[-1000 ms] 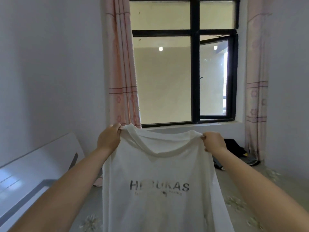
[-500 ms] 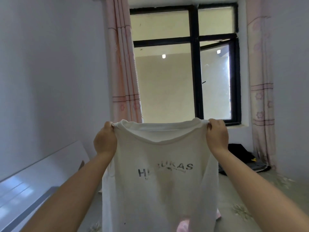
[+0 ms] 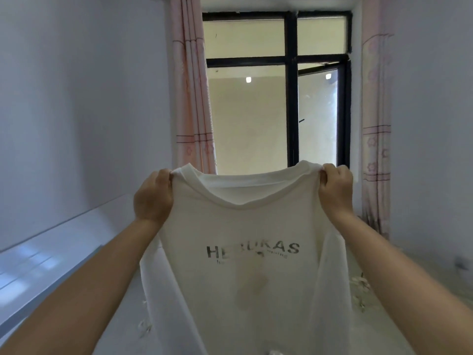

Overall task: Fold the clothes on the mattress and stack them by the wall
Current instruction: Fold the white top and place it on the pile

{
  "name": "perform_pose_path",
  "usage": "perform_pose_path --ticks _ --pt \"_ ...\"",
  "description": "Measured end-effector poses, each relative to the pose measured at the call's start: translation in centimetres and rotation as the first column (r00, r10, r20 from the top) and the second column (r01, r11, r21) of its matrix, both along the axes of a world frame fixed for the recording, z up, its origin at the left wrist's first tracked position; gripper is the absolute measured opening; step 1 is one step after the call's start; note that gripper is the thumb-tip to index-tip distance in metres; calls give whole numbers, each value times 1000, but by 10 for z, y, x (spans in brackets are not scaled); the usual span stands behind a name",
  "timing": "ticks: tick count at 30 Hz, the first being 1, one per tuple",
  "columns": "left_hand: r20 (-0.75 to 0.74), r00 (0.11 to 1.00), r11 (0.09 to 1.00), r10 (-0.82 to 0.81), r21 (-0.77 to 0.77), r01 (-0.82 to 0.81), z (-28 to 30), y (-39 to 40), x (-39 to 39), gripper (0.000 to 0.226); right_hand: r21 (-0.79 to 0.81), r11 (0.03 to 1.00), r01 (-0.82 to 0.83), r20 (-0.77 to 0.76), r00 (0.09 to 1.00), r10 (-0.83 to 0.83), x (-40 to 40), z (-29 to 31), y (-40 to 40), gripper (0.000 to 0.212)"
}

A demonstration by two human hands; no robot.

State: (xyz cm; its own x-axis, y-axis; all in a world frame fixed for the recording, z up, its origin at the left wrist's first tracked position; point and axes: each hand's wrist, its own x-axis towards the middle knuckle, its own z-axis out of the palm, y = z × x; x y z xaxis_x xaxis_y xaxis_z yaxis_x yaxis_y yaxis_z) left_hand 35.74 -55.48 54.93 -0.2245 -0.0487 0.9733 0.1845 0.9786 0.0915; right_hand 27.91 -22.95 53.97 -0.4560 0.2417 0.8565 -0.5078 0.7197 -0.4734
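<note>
A white T-shirt (image 3: 245,290) with dark lettering across the chest hangs in front of me, stretched between both hands at the shoulders. My left hand (image 3: 153,198) pinches the left shoulder seam and my right hand (image 3: 335,190) pinches the right one. The shirt's lower part drops out of the frame and hides most of the mattress (image 3: 384,298), whose pale flowered cover shows at the right and lower left.
A white headboard (image 3: 51,260) runs along the left wall. Straight ahead is a black-framed window (image 3: 291,98) with pink curtains (image 3: 192,98) on both sides. The grey wall (image 3: 435,124) stands at the right.
Both hands have lifted the shirt higher and pulled its shoulders wider apart. The dark clothes at the far right of the mattress are no longer visible.
</note>
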Motion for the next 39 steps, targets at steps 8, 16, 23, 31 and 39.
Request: perform_pose_path --ticks 8,16,23,31,39 --pt "53 995 978 83 -195 -71 -24 -2 98 27 -23 969 -244 164 956 244 73 -19 19 32" --pt "300 949 930 99 -368 20 -93 -17 70 12 -13 958 -286 381 884 269 42 -93 28 35" --pt "624 771 973 129 -228 22 -187 -52 -76 25 407 862 -303 481 873 79 -98 -174 -3 14" --pt "883 470 924 20 163 -345 -321 -61 -291 46 312 864 -395 840 539 -57 -286 -331 -110 49" --pt "957 -192 969 218 -236 -74 -518 -23 -238 53 343 615 -710 934 186 -306 -228 -522 -90 53"
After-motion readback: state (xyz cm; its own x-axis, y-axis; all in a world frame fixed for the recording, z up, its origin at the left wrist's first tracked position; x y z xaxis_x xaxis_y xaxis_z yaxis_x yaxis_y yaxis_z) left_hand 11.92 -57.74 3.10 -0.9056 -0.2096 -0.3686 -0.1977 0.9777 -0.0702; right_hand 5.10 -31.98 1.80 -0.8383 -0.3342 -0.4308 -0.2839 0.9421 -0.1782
